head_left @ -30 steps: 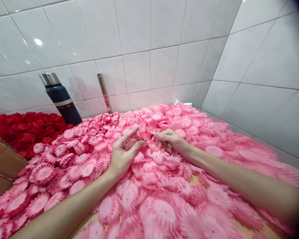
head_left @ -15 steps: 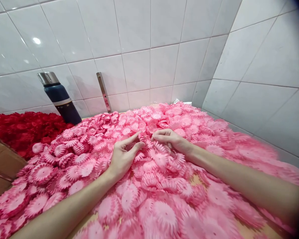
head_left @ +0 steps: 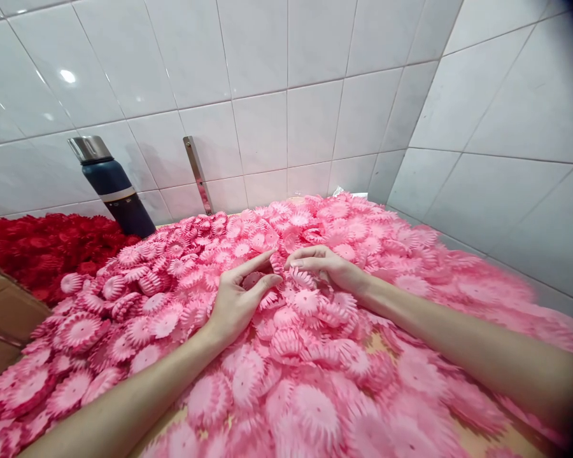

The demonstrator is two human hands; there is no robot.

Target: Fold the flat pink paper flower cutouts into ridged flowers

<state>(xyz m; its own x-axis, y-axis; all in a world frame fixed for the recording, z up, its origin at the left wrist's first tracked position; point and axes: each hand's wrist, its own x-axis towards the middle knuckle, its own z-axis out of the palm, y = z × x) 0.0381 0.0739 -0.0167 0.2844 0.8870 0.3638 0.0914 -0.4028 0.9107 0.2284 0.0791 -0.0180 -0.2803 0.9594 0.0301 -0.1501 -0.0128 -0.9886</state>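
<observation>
Pink fringed flower pieces [head_left: 315, 407] lie heaped across the tabletop, darker pink toward the left. Over the middle of the heap, my left hand [head_left: 241, 292] has its thumb and fingers curved round a small pink piece [head_left: 275, 264], whose edge shows at the fingertips. Just to the right, my right hand [head_left: 327, 266] is bent with its fingers closed at that piece's right side. What its fingertips pinch is too small to make out. The two hands' fingertips are close together but apart.
A dark blue bottle [head_left: 119, 197] with a steel cap stands at the back left, beside red pieces [head_left: 52, 248]. A cardboard box [head_left: 7, 312] is at the left edge. A metal strip [head_left: 198, 175] leans on the tiled wall [head_left: 262, 133].
Both hands have barely moved; the fingertips of my right hand are slightly further left, closer to my left hand. The view has shifted very slightly.
</observation>
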